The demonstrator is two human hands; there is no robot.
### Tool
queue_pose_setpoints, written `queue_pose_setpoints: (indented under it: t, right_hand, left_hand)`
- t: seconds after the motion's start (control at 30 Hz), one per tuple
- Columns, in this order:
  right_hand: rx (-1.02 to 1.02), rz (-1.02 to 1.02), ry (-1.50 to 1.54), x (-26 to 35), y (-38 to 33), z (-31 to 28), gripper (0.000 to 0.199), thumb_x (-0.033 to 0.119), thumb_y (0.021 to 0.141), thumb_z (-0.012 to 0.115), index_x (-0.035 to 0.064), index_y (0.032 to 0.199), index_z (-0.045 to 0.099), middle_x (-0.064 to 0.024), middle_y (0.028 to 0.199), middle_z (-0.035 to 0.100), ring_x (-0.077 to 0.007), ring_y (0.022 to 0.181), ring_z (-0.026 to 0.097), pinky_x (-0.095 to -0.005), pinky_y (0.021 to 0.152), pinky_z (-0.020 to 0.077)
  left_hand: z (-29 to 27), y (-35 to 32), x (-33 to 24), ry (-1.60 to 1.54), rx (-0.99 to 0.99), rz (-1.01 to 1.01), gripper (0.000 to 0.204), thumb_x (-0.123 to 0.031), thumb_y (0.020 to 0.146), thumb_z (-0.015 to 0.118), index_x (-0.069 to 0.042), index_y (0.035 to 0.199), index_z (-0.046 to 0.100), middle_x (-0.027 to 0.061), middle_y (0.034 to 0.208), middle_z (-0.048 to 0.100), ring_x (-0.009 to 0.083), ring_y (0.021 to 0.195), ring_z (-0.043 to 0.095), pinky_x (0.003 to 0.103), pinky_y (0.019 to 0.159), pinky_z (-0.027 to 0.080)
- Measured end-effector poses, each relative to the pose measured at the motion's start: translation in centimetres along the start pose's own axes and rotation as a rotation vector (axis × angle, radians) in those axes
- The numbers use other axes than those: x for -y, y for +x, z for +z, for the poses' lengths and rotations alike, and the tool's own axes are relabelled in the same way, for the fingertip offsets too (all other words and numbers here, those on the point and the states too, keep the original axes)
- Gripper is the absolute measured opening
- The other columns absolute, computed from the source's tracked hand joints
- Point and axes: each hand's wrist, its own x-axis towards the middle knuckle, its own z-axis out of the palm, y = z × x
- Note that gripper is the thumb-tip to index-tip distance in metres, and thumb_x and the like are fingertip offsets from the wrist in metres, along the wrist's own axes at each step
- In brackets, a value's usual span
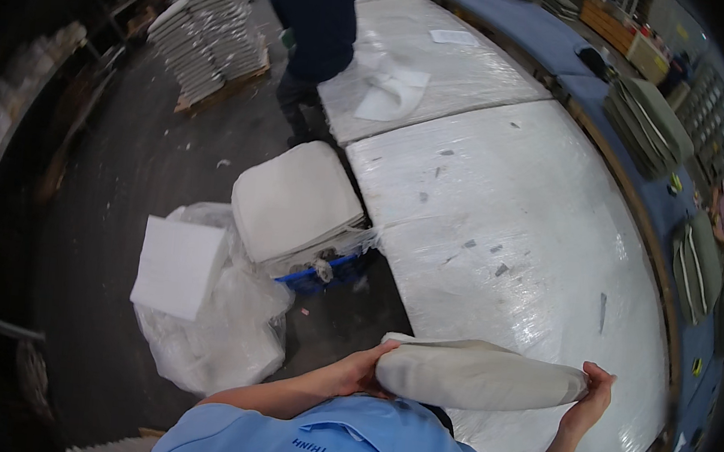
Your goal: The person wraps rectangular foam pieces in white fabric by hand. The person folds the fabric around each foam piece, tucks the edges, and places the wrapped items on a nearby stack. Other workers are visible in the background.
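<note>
Close to my body I hold a pale beige cushion by its two ends, over the near edge of a plastic-wrapped white table. My left hand grips its left end, the fingers partly hidden behind the fabric. At the right end, my right hand is closed round the corner. The cushion stands on edge, with its long side toward me; its far face is mostly out of sight.
Left of the table, a stack of off-white cushions rests on a blue container. Nearby, a white foam block lies on a bulging clear plastic bag. A person in dark clothes stands at the far table. Grey cushions lie on a blue bench.
</note>
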Motion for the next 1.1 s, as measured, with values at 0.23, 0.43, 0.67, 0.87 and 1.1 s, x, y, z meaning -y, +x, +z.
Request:
queue_pose_setpoints:
  t: [0.23,0.43,0.67,0.87,1.1]
  right_hand:
    - [0.415,-0.134,-0.677,1.5,2.2,2.4,0.026,0.022,0.102,0.066,-0.0025,0.097,0.073,-0.0082,0.094,0.073,-0.015,0.082,0.063,-0.0324,0.078,0.0499]
    - [1.003,-0.089,-0.858,3.9,3.8,11.6,0.021,0.012,0.096,0.071,-0.0029,0.11,0.073,-0.0091,0.092,0.075,-0.0162,0.085,0.069,-0.0336,0.079,0.0541]
    - [2.015,-0.404,-0.826,-5.4,-5.1,32.4,0.036,0.006,0.085,0.074,0.0035,0.121,0.072,-0.0184,0.111,0.074,-0.0359,0.111,0.07,-0.0445,0.097,0.054]
    - [2.198,-0.478,-0.97,-14.5,-9.4,39.1,0.021,0.015,0.093,0.065,0.0032,0.11,0.071,-0.0231,0.105,0.072,-0.0402,0.109,0.068,-0.0456,0.094,0.0528]
    - [1.777,-0.078,-1.014,-19.8,-10.8,37.2,0.025,0.023,0.104,0.058,-0.0001,0.099,0.067,-0.0232,0.092,0.07,-0.0374,0.084,0.067,-0.0434,0.078,0.0503]
  left_hand:
    - [-1.5,-4.3,2.5,1.205,-0.076,0.571,0.087,-0.04,0.102,0.067,-0.019,0.169,0.013,0.0174,0.101,0.073,0.0311,0.089,0.074,0.042,0.081,0.057]
    - [-0.7,-3.3,4.2,1.4,-0.18,0.716,0.074,-0.039,0.096,0.07,-0.014,0.155,0.034,0.0212,0.087,0.072,0.0415,0.081,0.072,0.05,0.071,0.055]
    - [-2.3,-1.7,5.2,1.334,-0.091,0.9,0.073,-0.032,0.088,0.08,-0.013,0.149,0.046,0.0174,0.09,0.073,0.0375,0.085,0.075,0.046,0.076,0.059]
    - [-3.5,-0.9,7.3,0.943,-0.138,1.015,0.063,-0.027,0.093,0.078,-0.011,0.147,0.048,0.0171,0.095,0.072,0.0324,0.091,0.075,0.041,0.085,0.059]
    - [-7.9,10.5,15.0,0.204,-0.932,0.683,0.069,-0.024,0.09,0.081,-0.008,0.147,0.045,0.0171,0.116,0.067,0.0257,0.108,0.068,0.041,0.094,0.055]
